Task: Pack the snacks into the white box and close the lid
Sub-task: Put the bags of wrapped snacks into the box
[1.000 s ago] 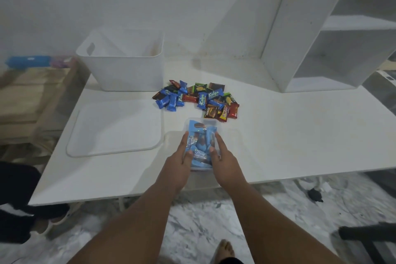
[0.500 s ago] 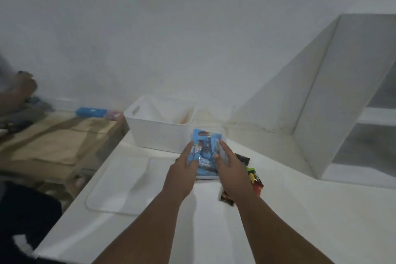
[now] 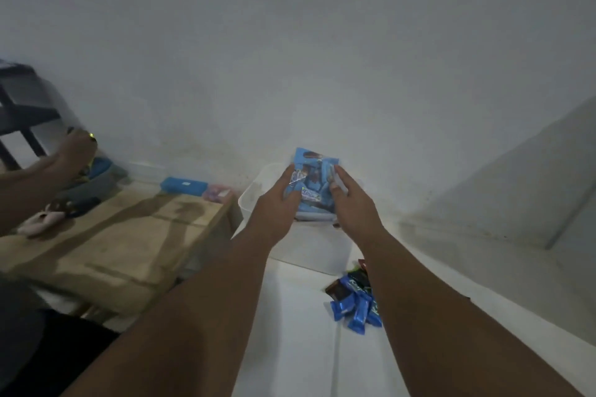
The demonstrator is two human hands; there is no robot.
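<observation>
Two forearms reach out over the worktop (image 3: 300, 358). Nearest, right of centre: loose snacks (image 3: 354, 304) in a heap, mostly blue wrappers, partly hidden under the right forearm, not yet packed.

Next out: box (image 3: 309, 248), white, open-topped, at the worktop's far left corner, close to the wall (image 3: 322, 58).

Left hand (image 3: 277, 200) and right hand (image 3: 353, 203) clasp a blue pack (image 3: 314, 176) from either side. The pack is upright, above the box mouth and not yet inside. The two-sided hold likely keeps the slack bag flat for lowering straight in.

Room: the box mouth looks wider than the pack. Its near rim sits just under the wrists, so a plain drop seems open. The worktop's left edge runs beside a wooden bench (image 3: 129, 235), leaving little margin on that side of the box. Far: bare wall.
</observation>
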